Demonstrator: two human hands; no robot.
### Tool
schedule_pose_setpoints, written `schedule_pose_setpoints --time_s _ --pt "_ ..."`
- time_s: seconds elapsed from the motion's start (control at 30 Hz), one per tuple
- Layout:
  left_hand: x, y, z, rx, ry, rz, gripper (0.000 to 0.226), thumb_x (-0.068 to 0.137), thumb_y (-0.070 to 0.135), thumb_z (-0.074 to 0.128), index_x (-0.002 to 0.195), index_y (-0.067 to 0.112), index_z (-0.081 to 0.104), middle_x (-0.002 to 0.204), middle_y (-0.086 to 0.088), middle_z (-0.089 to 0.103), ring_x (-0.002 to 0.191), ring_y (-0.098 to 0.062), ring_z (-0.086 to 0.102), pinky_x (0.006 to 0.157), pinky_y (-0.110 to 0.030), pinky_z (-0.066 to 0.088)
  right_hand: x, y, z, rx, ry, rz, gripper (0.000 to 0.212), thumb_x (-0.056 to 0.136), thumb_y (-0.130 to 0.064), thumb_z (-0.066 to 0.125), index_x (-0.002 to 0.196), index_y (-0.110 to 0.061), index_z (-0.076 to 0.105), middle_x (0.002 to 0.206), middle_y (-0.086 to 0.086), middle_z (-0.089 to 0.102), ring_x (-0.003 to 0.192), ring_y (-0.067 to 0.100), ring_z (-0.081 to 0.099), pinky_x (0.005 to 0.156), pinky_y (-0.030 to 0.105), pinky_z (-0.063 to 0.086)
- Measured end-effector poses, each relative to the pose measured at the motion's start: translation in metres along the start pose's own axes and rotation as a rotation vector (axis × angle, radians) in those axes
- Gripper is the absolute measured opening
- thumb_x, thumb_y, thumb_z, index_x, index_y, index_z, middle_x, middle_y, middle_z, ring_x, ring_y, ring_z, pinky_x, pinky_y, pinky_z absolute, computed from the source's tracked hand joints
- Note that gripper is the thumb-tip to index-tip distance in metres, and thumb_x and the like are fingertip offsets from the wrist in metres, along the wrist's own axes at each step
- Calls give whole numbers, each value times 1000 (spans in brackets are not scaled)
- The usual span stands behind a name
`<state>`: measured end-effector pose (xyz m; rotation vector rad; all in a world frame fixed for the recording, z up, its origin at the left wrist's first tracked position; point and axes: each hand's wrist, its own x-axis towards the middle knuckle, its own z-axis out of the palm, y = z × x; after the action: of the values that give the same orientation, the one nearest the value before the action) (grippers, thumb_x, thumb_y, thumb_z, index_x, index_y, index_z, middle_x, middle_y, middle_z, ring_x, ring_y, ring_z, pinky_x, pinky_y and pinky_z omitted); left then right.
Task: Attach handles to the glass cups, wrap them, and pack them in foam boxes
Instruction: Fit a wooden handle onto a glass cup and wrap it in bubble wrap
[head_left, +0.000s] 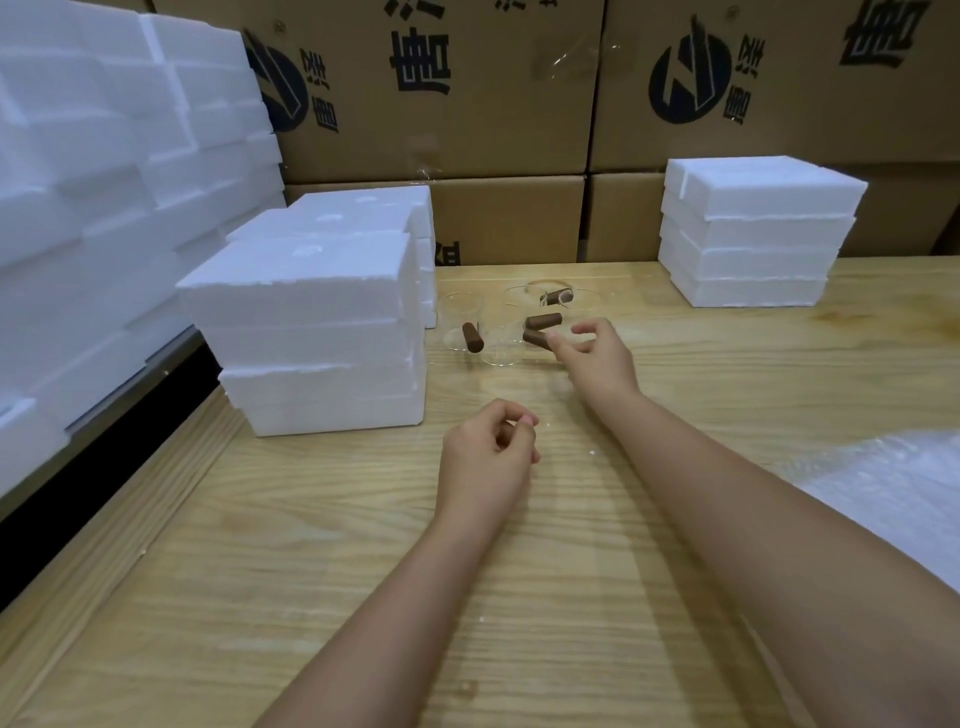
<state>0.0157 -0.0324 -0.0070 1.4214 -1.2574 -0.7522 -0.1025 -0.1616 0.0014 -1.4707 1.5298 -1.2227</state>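
At the lower right edge of the frame, bubble wrap lies on the wooden table with no cup on it. Just below centre, the left hand hovers with fingers loosely curled and nothing visible in them. Further on, the right hand reaches out with thumb and fingers apart. Its thumb tip is at the end of a brown handle; I cannot tell whether they touch. At centre stand clear glass cups with more handles among them, and whether any is fixed on is unclear. Beyond, foam boxes sit stacked and closed at left centre and upper right. I judge the work barely begun: wrapping and packing all remain.
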Motion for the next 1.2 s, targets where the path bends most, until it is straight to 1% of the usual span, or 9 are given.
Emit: schedule_pose_setpoints --time_s 0.13,0.3,0.4,0.57,0.7,0.83,0.97,1.1,1.2 --pt "0 0 -1 21 -14 -1 25 91 12 55 74 28 63 53 11 62 48 -14 53 54 -34 49 6 -3 11 -13 9 -3 29 89 -34 62 110 -16 56 87 1 62 80 15 57 57 20 37" --pt "2 -2 -1 -11 -18 -13 23 91 12 55 75 26 64 53 11 62 49 -13 53 55 -33 49 6 -1 10 -4 25 -26 6 90 -24 60 89 -22 66 91 4 69 87 17 62 73 27 46" --pt "3 -2 -1 -19 -16 -9 24 91 11 55 74 27 63 53 12 61 48 -12 52 58 -33 50 0 -2 5 59 54 13 14 90 -24 62 77 -30 63 77 -3 67 77 11 61 60 19 40" --pt "3 -2 -1 -25 -5 -2 24 91 12 56 74 27 63 54 10 62 50 -11 53 62 -37 53 -23 5 -12 140 79 46 5 90 -25 62 87 -24 66 70 -5 66 68 7 59 60 22 41" --pt "2 -1 -2 -64 53 32 19 88 11 63 89 30 62 76 8 62 64 -6 57 69 -32 51 -54 10 -35 187 107 56 9 91 -25 62 82 -27 65 67 -7 65 66 1 56 59 20 38" --pt "0 0 -2 25 -11 57 77 78 27 79 141 27 35 126 8 49 110 -10 51 94 -27 43 -86 18 -59 275 102 38 6 91 -20 62 92 -19 68 67 -3 65 58 -3 57 63 20 39" --pt "-1 -2 0 123 -159 31 113 70 41 83 153 27 8 146 6 42 132 -11 41 111 -36 33 -107 19 -61 312 26 -36 8 90 -13 62 95 -11 69 73 0 66 60 -5 59 62 12 42" --pt "0 -6 -4 16 -183 16 80 67 35 86 134 29 44 122 13 59 112 -7 59 96 -25 47 -115 16 -59 322 -22 -66 9 91 -12 61 94 -10 69 67 -1 62 57 -6 55 58 7 40" --pt "-1 -5 -7 -41 -169 70 65 64 32 89 118 33 52 113 17 62 96 7 61 74 -6 45 -119 16 -60 328 -20 -97 9 91 -12 61 91 -15 69 64 -3 61 55 -6 54 56 7 40"
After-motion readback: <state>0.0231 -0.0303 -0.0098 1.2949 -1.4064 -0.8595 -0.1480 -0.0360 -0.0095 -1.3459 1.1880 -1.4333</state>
